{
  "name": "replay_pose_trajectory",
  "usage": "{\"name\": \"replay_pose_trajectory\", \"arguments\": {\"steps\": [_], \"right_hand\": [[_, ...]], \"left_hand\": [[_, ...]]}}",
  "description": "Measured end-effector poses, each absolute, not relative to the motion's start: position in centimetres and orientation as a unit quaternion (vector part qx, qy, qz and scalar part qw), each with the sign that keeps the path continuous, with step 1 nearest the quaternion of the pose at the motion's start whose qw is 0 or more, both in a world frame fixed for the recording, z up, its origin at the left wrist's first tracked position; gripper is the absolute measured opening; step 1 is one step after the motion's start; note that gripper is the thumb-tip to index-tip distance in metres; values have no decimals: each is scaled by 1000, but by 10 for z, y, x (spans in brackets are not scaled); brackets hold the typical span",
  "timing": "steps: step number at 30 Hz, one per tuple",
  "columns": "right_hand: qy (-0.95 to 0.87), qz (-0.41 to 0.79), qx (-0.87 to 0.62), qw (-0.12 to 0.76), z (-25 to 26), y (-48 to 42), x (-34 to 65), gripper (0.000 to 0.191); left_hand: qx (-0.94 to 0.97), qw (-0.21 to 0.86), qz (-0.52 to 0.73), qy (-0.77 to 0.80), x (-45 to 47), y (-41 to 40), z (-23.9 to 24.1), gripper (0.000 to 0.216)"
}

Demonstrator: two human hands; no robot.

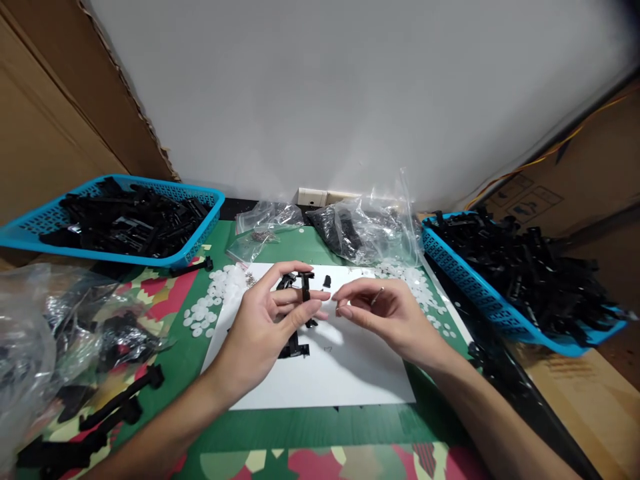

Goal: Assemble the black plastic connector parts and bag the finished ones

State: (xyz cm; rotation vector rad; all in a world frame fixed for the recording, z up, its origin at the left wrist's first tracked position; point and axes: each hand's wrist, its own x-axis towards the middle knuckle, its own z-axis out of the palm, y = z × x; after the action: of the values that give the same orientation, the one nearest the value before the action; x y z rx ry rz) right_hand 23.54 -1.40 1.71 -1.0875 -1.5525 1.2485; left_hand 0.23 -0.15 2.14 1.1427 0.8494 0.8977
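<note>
My left hand [273,317] is over a white sheet [345,373] and grips a long black plastic part [301,313] between its fingers, the part standing roughly upright. My right hand [383,310] hovers just to the right of it, thumb and forefinger pinched close to the left fingertips; whatever they pinch is too small to make out. A small black piece [327,281] lies on the sheet behind the hands. White round washers [207,307] are scattered at the sheet's left and right [417,283] edges.
Blue baskets of black plastic parts stand at the left [30,230] and at the right [480,287]. Clear plastic bags lie at the back centre [370,230] and the near left [60,333]. Loose black strips [120,400] rest on the patterned mat. Cardboard boxes flank both sides.
</note>
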Motion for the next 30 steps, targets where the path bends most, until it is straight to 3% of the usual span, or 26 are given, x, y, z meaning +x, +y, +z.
{"name": "replay_pose_trajectory", "arguments": {"steps": [8, 23, 30], "right_hand": [[-689, 346, -435, 465, 19, -22, 233, 4], [-751, 168, -451, 452, 24, -29, 227, 13], [-747, 164, -437, 473, 25, -30, 224, 21]], "left_hand": [[487, 709, 357, 365, 5, -2, 24, 51], [423, 789, 332, 298, 9, -7, 16, 36], [360, 833, 326, 264, 11, -10, 16, 28]]}}
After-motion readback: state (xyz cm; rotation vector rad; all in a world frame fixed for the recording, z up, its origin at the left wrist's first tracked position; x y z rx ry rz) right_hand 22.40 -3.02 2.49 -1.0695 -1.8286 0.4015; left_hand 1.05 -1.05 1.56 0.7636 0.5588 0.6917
